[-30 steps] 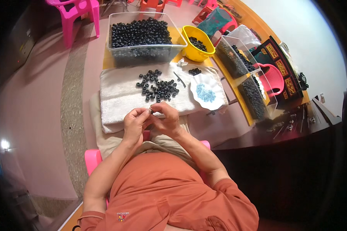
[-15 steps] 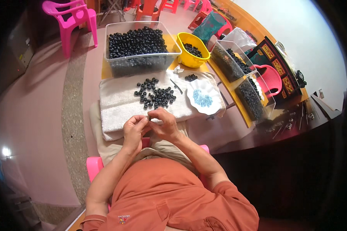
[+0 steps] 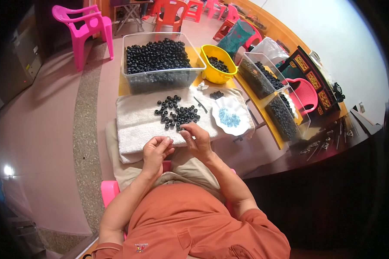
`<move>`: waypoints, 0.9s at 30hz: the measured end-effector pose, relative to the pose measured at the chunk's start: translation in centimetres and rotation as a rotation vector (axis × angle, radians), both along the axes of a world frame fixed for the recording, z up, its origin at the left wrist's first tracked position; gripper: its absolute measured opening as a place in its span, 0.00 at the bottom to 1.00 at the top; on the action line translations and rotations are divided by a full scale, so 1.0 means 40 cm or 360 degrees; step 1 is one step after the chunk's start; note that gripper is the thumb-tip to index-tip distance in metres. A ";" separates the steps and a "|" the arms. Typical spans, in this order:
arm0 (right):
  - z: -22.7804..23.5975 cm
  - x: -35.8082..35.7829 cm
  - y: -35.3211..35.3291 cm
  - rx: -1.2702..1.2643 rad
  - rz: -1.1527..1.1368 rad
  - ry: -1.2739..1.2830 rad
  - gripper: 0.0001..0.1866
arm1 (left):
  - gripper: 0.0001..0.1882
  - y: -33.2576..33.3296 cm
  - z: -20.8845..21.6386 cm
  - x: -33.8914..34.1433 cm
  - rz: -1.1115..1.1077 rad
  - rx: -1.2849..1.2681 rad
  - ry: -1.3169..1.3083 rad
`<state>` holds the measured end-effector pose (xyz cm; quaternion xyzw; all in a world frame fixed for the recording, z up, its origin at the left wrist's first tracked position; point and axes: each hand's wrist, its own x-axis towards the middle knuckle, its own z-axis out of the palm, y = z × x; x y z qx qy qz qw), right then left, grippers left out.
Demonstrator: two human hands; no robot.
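A loose group of small black ring-shaped pieces lies on a folded white towel in front of me. At the group's near edge, my right hand pinches one of these pieces between thumb and fingertips. My left hand is to its left, over the near edge of the towel, fingers curled and thumb against the index finger. What it holds, if anything, is too small to make out. Right of the group, a thin dark tool and a white scalloped dish of pale blue bits rest on the towel.
Behind the towel stand a clear bin full of black pieces and a yellow basket with more. Two further clear bins stand on the yellow board at right. A pink chair is at far left.
My hands, together over the towel's near edge before, are now apart. The right moved right and forward to the black pieces; the left stayed close to the towel edge.
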<state>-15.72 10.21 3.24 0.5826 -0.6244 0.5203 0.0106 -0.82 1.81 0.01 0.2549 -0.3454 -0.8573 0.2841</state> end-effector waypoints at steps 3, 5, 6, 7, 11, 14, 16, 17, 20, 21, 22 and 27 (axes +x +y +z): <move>0.007 -0.030 0.010 0.0030 -0.0132 0.0039 0.09 | 0.04 0.002 -0.004 -0.001 -0.0010 -0.0034 0.0006; 0.026 -0.054 0.010 0.0041 -0.0169 -0.0019 0.09 | 0.04 -0.001 -0.013 -0.001 -0.0006 -0.0048 0.0021; 0.042 -0.064 0.013 0.0036 -0.0210 0.0004 0.09 | 0.04 -0.001 -0.014 -0.001 -0.0006 -0.0063 0.0036; 0.054 -0.077 0.016 0.0032 -0.0251 0.0027 0.09 | 0.04 -0.001 -0.015 -0.001 -0.0005 -0.0057 0.0033; 0.104 -0.154 0.012 -0.0245 -0.0504 0.0182 0.11 | 0.04 0.001 -0.013 -0.001 0.0006 -0.0117 0.0029; 0.142 -0.209 0.002 -0.0423 -0.0655 0.0126 0.11 | 0.04 0.001 -0.012 -0.002 0.0002 -0.0127 0.0025; 0.160 -0.234 -0.003 -0.0504 -0.0660 0.0065 0.11 | 0.04 0.000 -0.013 0.000 0.0008 -0.0127 0.0022; 0.171 -0.243 -0.001 -0.0494 -0.0690 0.0149 0.11 | 0.04 0.000 -0.013 0.000 0.0006 -0.0124 0.0020; 0.178 -0.261 -0.006 -0.0573 -0.0633 0.0068 0.11 | 0.04 -0.001 -0.014 0.000 0.0004 -0.0131 0.0011; 0.180 -0.267 -0.007 -0.0571 -0.0640 0.0107 0.11 | 0.04 -0.002 -0.014 0.001 -0.0001 -0.0143 0.0005; 0.180 -0.270 -0.010 -0.0570 -0.0647 0.0146 0.11 | 0.04 -0.002 -0.014 0.001 0.0006 -0.0142 0.0002; 0.168 -0.277 -0.023 -0.0555 -0.0601 0.0170 0.12 | 0.04 -0.001 -0.013 0.001 0.0016 -0.0188 0.0005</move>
